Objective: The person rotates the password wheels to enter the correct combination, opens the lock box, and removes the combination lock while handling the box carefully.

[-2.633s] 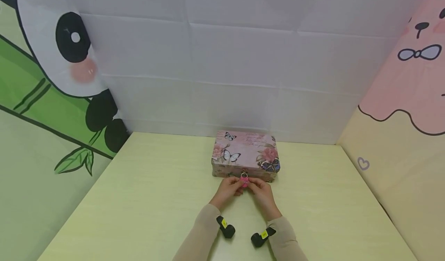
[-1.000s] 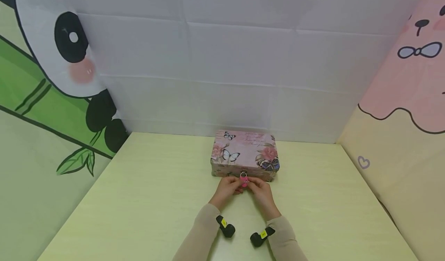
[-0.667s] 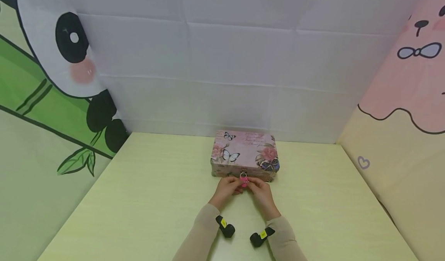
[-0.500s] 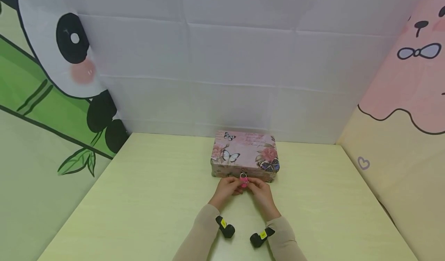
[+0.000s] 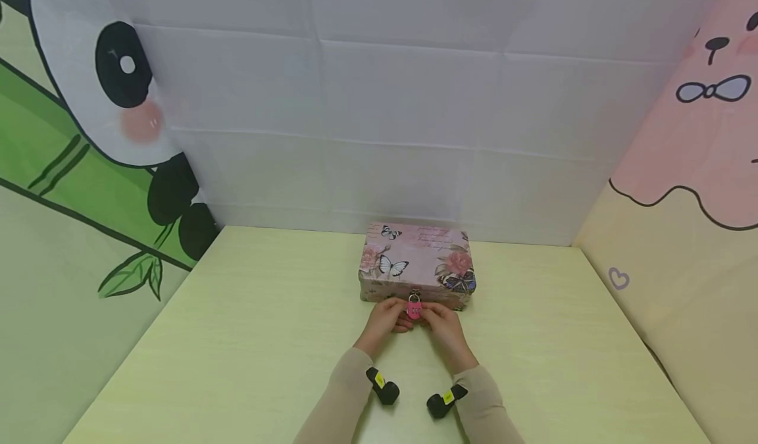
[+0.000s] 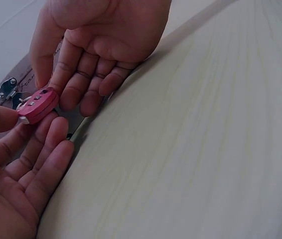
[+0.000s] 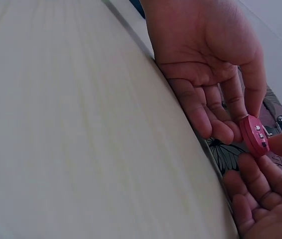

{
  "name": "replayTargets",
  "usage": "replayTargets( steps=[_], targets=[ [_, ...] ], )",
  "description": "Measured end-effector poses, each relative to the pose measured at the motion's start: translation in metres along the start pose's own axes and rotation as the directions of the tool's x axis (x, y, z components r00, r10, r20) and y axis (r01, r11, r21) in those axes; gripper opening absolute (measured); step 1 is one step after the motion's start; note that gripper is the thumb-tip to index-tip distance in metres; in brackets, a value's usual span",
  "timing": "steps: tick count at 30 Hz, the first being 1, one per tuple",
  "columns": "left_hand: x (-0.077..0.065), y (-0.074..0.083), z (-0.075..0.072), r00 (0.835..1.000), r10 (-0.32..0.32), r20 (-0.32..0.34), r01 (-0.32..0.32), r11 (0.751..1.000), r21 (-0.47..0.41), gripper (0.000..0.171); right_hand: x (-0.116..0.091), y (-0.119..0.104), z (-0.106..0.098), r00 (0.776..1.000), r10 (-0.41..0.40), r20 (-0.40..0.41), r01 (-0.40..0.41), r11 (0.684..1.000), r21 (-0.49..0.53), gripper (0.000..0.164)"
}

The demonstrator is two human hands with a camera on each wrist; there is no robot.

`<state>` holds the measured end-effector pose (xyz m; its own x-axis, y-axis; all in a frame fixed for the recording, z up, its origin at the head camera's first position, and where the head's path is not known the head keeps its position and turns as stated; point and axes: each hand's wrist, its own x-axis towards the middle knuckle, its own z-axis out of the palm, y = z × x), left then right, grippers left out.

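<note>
A small pink combination padlock (image 5: 414, 310) with a silver shackle hangs at the front clasp (image 6: 10, 89) of a pink tin box (image 5: 417, 250), which is closed and printed with butterflies and roses. My left hand (image 5: 380, 323) pinches the padlock at its left side, thumb at the edge and fingers beneath. From the other side my right hand (image 5: 447, 332) holds it between thumb and fingers. In the left wrist view the number dials on the padlock (image 6: 37, 105) face up between both thumbs. The right wrist view shows the padlock (image 7: 254, 137) with both hands' fingers curled under it.
The box stands toward the back of a pale yellow table (image 5: 266, 312), near a white back wall (image 5: 385, 102). Side walls bear a panda print (image 5: 124, 66) at left and a pink animal print (image 5: 699, 122) at right. Black wrist cameras (image 5: 387, 393) sit at the sleeves.
My left thumb has shifted off the padlock's face to its left edge, so the dials now show. The left hand moved slightly left; the box stayed in place.
</note>
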<state>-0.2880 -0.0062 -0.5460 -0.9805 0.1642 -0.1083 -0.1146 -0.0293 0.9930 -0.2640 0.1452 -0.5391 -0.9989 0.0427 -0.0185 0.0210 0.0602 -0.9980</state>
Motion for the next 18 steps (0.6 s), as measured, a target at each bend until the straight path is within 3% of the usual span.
replayTargets(
  steps=[8, 18],
  targets=[
    [0.001, -0.001, 0.001, 1.000, -0.003, -0.006, 0.003, 1.000, -0.013, 0.021, 0.006, -0.001, -0.002, 1.000, 0.001, 0.008, 0.000, 0.990, -0.143, 0.023],
    [0.000, -0.002, 0.001, 1.000, 0.021, 0.000, -0.021, 1.000, -0.005, 0.024, 0.009, -0.010, -0.007, 0.994, 0.050, 0.102, -0.024, 0.970, -0.244, 0.026]
  ],
)
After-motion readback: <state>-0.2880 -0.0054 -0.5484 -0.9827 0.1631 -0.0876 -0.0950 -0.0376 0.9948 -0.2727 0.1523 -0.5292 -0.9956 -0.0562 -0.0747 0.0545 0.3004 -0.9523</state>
